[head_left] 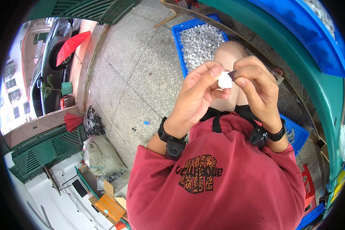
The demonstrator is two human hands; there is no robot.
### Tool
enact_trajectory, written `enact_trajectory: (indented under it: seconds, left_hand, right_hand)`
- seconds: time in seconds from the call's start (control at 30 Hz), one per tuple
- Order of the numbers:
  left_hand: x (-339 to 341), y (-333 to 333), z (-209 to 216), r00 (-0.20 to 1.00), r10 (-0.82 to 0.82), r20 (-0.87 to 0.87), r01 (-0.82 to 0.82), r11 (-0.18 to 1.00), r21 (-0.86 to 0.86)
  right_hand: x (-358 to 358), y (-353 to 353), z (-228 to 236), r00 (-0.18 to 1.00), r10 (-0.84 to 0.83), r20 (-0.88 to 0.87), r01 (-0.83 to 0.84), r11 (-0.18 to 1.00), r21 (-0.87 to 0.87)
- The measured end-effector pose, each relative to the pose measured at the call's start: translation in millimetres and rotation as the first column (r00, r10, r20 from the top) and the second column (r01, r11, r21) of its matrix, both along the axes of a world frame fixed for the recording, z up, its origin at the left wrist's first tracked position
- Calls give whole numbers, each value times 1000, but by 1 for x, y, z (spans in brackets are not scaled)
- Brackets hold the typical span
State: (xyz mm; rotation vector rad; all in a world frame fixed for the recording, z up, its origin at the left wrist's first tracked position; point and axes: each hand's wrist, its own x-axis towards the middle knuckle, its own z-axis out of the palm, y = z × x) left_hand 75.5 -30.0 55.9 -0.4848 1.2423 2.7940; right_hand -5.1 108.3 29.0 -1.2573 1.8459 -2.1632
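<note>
My left hand (195, 92) is closed on a small white plastic piece (225, 81), pinched between thumb and fingers above my knee. Against the upper right edge of that piece rests a small dark flat blade (233, 75). The blade is in my right hand (260, 84), gripped between thumb and curled forefinger; most of its handle is hidden by the fingers. Beyond my hands, a blue tray (179, 51) on the floor holds a heap of small white and grey pieces (201, 42).
A second blue tray (301, 134) with pale pieces lies by my right elbow. At right, a green edge (310, 65) curves past a large blue bin (295, 28). Sacks (105, 155) and a red umbrella (71, 48) are at left.
</note>
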Motion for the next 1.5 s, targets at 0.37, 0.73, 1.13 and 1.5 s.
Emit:
enact_trajectory:
  seconds: [0.37,0.73,1.13,1.5]
  left_hand:
    - [0,-1,-2,1000,-6,26,7,1000,-19]
    - [2,-3,-5,998,3,63,-5,999,38]
    - [4,-5,-9,998,10,70,-13,999,49]
    - [4,-4,-6,997,-20,79,12,995,97]
  right_hand:
    - [-1,3,2,998,5,-64,0,997,81]
    - [-4,-4,-3,819,-332,-468,367,930,-19]
    - [-4,-4,-4,865,-267,-424,307,951,27]
    - [-2,1,1,988,-26,-154,38,997,70]
